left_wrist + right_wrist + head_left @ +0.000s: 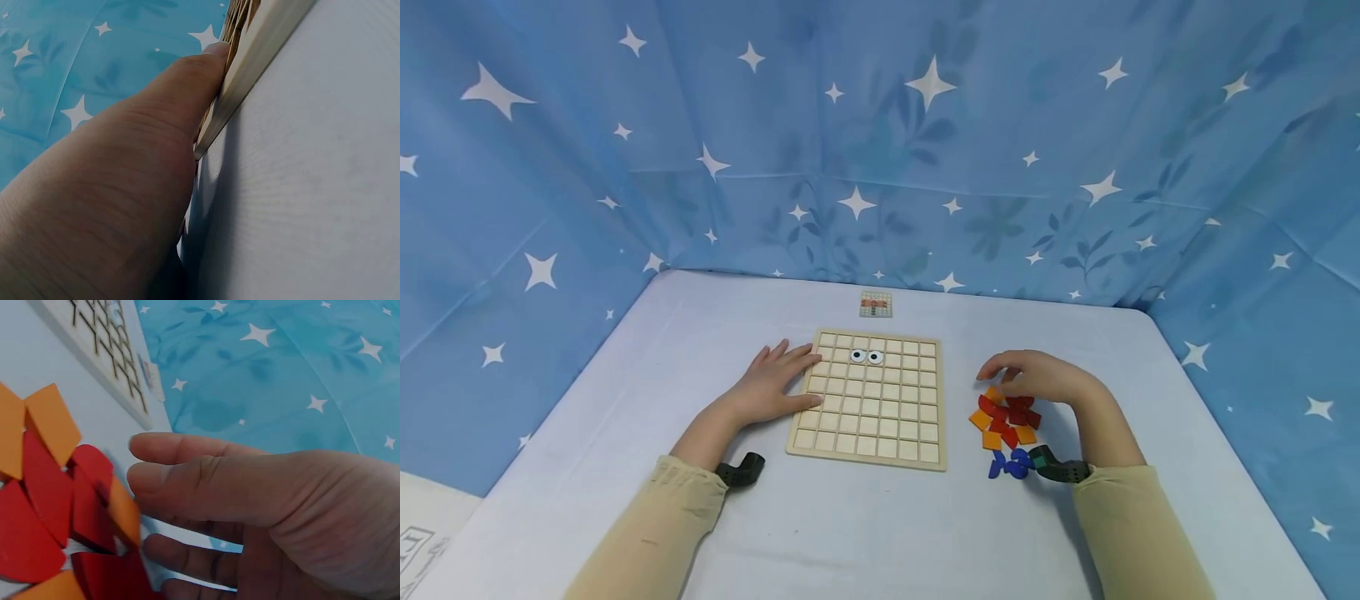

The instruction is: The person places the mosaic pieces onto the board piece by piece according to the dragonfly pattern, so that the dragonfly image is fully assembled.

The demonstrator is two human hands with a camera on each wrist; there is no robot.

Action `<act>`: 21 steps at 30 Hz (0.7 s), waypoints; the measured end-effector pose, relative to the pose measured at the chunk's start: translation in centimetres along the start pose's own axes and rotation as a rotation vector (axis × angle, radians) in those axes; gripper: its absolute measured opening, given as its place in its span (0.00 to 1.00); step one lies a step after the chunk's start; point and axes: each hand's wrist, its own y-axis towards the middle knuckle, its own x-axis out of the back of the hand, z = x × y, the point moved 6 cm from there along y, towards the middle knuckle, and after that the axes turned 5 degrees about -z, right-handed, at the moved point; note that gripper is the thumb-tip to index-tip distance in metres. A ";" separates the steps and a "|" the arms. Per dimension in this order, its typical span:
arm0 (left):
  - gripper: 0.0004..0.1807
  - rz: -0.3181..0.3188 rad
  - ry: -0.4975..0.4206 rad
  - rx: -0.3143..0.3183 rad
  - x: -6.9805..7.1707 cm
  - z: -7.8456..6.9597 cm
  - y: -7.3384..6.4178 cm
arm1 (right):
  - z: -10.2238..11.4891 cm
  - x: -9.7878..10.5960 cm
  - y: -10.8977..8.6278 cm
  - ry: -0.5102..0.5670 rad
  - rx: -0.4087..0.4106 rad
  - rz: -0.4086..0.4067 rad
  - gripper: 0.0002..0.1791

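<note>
A pale wooden grid board (880, 408) lies flat on the table, with two round googly-eye pieces (867, 357) in its upper cells. My left hand (771, 387) rests at the board's left edge, fingers spread and thumb on the rim. In the left wrist view the thumb (187, 81) presses along the board's side. To the right of the board is a loose pile of red pieces (997, 408), orange squares (992, 440) and blue pieces (1017, 464). Over the pile's far end hovers my right hand (1037, 375), fingers relaxed, its thumb tip close to an orange piece (124, 512).
A small picture card (876, 304) with a grid pattern lies behind the board. White cloth (850, 533) covers the table. Blue star-patterned curtains (880, 150) enclose the back and both sides. A dark wrist mount (1060, 467) sits beside the blue pieces.
</note>
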 end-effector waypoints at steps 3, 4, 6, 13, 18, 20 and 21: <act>0.45 -0.003 0.004 0.001 0.0 0.1 0.0 | -0.1 -0.8 0.4 -0.014 0.027 0.029 0.13; 0.45 -0.002 0.003 0.002 -0.1 0.1 0.0 | -0.1 -0.9 0.5 -0.018 0.033 0.032 0.12; 0.45 -0.002 0.001 0.003 0.0 0.0 0.1 | -0.1 -1.2 0.6 -0.033 0.049 0.035 0.11; 0.44 -0.010 -0.006 -0.005 0.3 -0.1 0.1 | 0.0 -1.5 1.2 -0.059 0.069 0.030 0.08; 0.44 -0.007 -0.008 -0.002 0.2 -0.1 0.0 | -0.5 -1.4 1.6 -0.050 0.071 -0.026 0.09; 0.44 -0.005 -0.008 -0.003 0.0 0.0 0.0 | -0.6 -1.3 1.6 -0.039 0.062 -0.041 0.12; 0.44 -0.004 -0.009 -0.003 0.0 0.0 0.0 | -0.7 -1.3 1.6 -0.035 0.056 -0.045 0.13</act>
